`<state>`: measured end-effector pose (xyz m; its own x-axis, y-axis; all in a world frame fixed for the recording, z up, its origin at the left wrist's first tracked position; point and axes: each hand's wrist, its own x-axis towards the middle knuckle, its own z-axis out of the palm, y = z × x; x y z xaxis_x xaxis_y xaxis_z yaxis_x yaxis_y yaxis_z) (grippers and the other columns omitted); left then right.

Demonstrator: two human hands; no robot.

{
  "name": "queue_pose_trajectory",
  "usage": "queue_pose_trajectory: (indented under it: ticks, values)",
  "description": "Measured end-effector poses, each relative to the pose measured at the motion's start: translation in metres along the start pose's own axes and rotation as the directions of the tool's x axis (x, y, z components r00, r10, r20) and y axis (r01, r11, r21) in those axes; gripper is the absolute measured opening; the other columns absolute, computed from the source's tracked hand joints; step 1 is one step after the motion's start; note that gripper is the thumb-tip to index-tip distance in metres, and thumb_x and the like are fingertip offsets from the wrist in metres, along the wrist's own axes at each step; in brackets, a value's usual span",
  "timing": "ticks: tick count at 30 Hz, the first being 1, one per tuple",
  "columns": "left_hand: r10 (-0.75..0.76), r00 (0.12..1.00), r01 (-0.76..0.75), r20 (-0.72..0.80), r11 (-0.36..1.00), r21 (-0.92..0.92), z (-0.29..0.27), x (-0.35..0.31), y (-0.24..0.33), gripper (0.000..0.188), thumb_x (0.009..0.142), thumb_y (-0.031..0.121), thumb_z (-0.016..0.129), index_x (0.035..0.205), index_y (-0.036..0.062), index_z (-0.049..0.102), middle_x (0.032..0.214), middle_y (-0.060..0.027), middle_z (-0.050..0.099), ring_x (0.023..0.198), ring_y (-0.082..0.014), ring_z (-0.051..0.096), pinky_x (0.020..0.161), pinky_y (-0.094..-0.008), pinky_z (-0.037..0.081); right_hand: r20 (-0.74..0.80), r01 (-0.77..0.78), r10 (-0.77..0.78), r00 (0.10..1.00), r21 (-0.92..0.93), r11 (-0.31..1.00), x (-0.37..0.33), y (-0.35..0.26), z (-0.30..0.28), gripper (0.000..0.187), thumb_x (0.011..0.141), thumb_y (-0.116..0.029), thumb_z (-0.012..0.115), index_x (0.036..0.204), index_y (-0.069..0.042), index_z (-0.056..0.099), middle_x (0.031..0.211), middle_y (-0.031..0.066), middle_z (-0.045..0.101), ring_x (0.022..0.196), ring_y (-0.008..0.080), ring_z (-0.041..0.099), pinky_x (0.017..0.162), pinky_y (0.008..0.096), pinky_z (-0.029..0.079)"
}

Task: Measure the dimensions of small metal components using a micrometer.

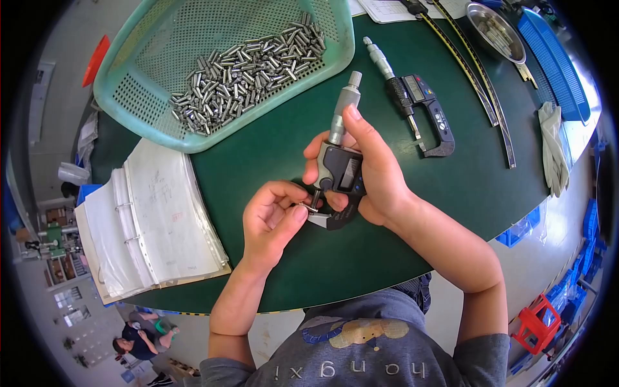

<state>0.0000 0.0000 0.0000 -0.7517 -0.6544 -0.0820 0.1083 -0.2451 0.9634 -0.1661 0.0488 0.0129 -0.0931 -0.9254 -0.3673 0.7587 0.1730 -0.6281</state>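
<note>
Left, on the green worktop (258, 158): ring binder (171, 219) lying open, paper sheets in clear sleeves on its rings. Far left of the worktop: pale green mesh basket (151, 71), tilted in view, with a loose heap of short, shiny cylindrical pins (248, 74) gathered mostly toward its right part. Near centre: left hand (271, 219), thumb and index pinching a small metal pin (308, 208) at the measuring gap of a digital micrometer (342, 164); contact between pin and measuring faces cannot be told, fingertips partly cover it. Micrometer held tilted above the worktop, thimble pointing far, curved frame toward the near side. Right hand (380, 174) grips it: fingers wrapped around the body, thumb laid up beside the thimble, display visible between. Right of this hand and farther off: second digital micrometer (412, 97), lying flat on the worktop, apart from both hands. Next, two long black-and-yellow strips (474, 77) side by side, running from far edge toward the right. Far right: metal bowl (480, 15) holding pale rods (498, 33); then light grey glove (552, 148) at the worktop's right edge, and a blue mesh basket (558, 64) farther back.
</note>
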Motion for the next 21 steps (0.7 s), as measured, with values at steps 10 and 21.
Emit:
queue_pose_trajectory:
  ticks: [10,21]
  values:
    - [-0.026,1.000,0.026,-0.013,1.000,-0.003,0.0004,-0.0003,0.0009,0.013,0.081,0.003,0.054,0.092,-0.0015,0.048,0.087,-0.0080,0.055,0.084,-0.0152,0.056,0.075,-0.0261,0.043,0.031,-0.005,0.004,1.000,0.024,1.000,-0.0008,0.0000,0.0008,0.061,0.086,-0.054,0.024,0.085,0.000,0.053,0.065,0.0104,0.056,0.037,0.0140,0.043,0.038,0.0245,0.037]
    - [-0.028,1.000,0.028,-0.001,0.999,-0.023,-0.0015,0.0000,-0.0005,0.013,0.082,0.003,0.053,0.092,-0.0014,0.048,0.087,-0.0082,0.054,0.082,-0.0146,0.056,0.071,-0.0242,0.043,0.069,-0.045,0.039,0.997,0.077,0.996,-0.0013,-0.0022,-0.0021,0.060,0.083,-0.055,0.030,0.086,0.001,0.053,0.066,0.0105,0.056,0.038,0.0136,0.044,0.041,0.0255,0.038]
